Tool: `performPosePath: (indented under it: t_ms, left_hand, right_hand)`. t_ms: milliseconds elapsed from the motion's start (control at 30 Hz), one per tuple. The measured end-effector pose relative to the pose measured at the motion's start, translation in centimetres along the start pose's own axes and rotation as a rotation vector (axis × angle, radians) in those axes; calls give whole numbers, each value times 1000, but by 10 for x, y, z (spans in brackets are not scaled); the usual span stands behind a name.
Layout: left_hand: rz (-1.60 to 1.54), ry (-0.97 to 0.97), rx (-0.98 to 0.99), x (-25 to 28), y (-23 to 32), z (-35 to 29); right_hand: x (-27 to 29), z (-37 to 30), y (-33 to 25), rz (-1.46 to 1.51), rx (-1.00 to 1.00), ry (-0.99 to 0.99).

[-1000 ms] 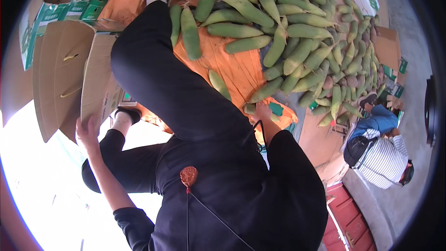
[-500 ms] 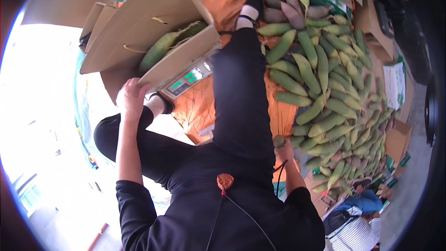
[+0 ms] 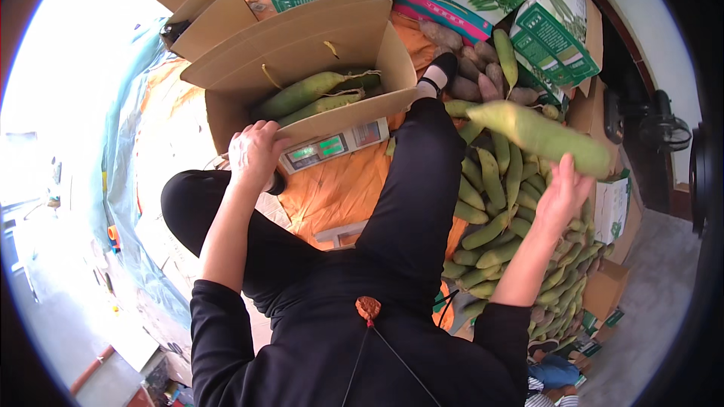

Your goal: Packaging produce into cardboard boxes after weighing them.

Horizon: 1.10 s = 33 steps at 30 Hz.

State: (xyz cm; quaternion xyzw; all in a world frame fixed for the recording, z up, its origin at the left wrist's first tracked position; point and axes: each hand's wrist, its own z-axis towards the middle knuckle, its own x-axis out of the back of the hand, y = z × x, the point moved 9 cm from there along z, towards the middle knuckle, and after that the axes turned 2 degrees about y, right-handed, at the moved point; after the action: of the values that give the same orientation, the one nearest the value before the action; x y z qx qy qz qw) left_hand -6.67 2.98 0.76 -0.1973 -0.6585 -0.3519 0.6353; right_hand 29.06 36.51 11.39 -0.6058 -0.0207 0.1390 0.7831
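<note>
2 hands are busy here. The left hand (image 3: 256, 152) grips the front edge of a brown cardboard box (image 3: 302, 68). The box sits on a scale (image 3: 332, 147) with a small green screen, and the scale rests on an orange sheet (image 3: 332, 196) on the floor. A few long green corn cobs (image 3: 309, 94) already lie inside the box.

The right hand (image 3: 562, 192) is lifted up at the side. It holds 1 big green corn cob (image 3: 539, 134) from below, with the fingers spread open under it. The cob looks blurry, and it hangs in the air well apart from the box. It is above a big pile of green cobs (image 3: 490, 211) that lies on the floor by the person's right leg. Behind the pile are some brown roots (image 3: 471, 68) and green and white boxes (image 3: 558, 22).

It looks like the box is being filled and weighed, and the step in hand is bringing 1 more cob over. The next move would need the cob to swing left, over the black trouser leg (image 3: 415, 188), and go down into the open box beside the others, while the left hand keeps the box from tipping.
</note>
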Motion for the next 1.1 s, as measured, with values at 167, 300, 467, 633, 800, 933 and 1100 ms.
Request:
performPosePath:
  t_ms: [167, 300, 467, 633, 800, 933, 1100]
  left_hand:
    - [-19, -16, 0, -2, -2, -3]
    - [-14, 34, -26, -2, -2, -4]
    - [-22, 32, -28, 1, 0, -4]
    - [-5, 30, -39, 6, 2, -6]
    - [-59, -10, -49, 7, 1, -8]
    - [-118, 80, -67, 32, -4, -8]
    - [-326, 298, 33, 64, -58, -10]
  right_hand:
    - [-140, 6, 6, 197, -153, -224]
    - [-234, -35, 61, 194, -390, -449]
    - [-252, -60, 114, -213, -438, -601]
    - [-216, -31, 99, -204, -282, -558]
    - [-187, -14, 95, -351, -313, -543]
    - [-181, -3, 99, -429, -287, -572]
    - [-186, 5, 99, -506, -305, -634]
